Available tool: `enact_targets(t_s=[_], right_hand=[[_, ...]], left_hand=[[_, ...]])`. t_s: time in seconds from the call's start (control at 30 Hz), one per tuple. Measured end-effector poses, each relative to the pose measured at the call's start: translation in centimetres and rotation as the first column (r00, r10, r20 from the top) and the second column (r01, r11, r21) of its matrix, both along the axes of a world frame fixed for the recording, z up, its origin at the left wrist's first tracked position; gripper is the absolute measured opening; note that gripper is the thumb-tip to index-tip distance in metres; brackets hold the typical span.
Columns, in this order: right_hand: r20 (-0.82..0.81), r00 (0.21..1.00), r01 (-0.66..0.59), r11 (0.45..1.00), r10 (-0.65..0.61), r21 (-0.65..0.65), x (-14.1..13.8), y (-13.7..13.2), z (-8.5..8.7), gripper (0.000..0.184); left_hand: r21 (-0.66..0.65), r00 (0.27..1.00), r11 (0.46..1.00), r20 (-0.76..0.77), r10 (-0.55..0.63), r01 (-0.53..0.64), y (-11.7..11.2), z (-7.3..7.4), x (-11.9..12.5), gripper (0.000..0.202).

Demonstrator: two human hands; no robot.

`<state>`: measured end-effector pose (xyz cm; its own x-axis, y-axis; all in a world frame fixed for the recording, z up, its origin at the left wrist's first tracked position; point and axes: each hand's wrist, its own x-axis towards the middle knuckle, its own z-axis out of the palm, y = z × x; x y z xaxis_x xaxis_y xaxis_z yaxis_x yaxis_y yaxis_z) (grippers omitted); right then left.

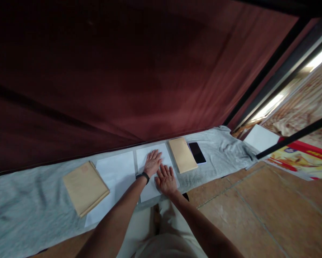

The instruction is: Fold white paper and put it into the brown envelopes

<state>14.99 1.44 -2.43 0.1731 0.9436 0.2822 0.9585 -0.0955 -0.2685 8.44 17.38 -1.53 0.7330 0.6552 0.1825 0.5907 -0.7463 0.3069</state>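
My left hand (153, 163) lies flat on a white sheet of paper (148, 191), its fingers stretched out and a dark band around the wrist. Just below and to the right, my right hand (166, 180) presses on the same paper with spread fingers. To the right of this paper is a brown envelope (183, 154), apart from both hands. On the left, more white paper (118, 172) lies beside it across a narrow gap. A thicker stack of brown envelopes (84, 188) partly covers that left paper.
A grey cloth (29, 200) covers the long narrow surface. Right of the single envelope lies a dark-screened phone (197, 152). A dark red curtain (139, 79) hangs behind. Black metal bars (265, 71) and a printed box (301, 163) stand at the right, above a tiled floor (244, 208).
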Motion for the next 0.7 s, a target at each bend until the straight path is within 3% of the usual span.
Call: enact_targets(t_s=[0.13,0.23,0.37,0.5,0.6,0.7], right_hand=[[0.0,1.0,-0.017,1.0,0.017,-0.014,0.1,0.0,0.1,0.05],[-0.025,1.0,-0.014,1.0,0.013,-0.026,0.0,0.2,0.4,0.053],[-0.058,0.997,-0.057,0.998,0.056,-0.025,0.6,-0.3,0.8,0.054],[-0.059,0.977,-0.208,0.978,0.207,-0.012,2.5,-3.7,1.1,0.049],[-0.05,0.952,-0.305,0.952,0.303,-0.017,4.3,-7.3,1.3,0.053],[-0.056,0.924,-0.381,0.923,0.378,-0.055,5.8,-9.7,1.5,0.059]], left_hand=[[-0.008,1.0,1.0,-0.008,-0.006,0.006,0.0,0.7,1.1,0.053],[-0.031,0.999,0.999,-0.027,-0.022,0.021,-0.8,1.0,-0.1,0.052],[-0.042,0.996,0.998,-0.073,-0.041,0.038,-6.0,0.3,-5.2,0.055],[0.019,0.974,0.987,-0.164,-0.156,0.161,-12.4,0.3,-12.0,0.069],[0.036,0.96,0.981,-0.214,-0.18,0.192,-13.9,1.4,-14.5,0.069],[0.013,0.955,0.981,-0.229,-0.187,0.195,-13.2,2.7,-14.3,0.066]])
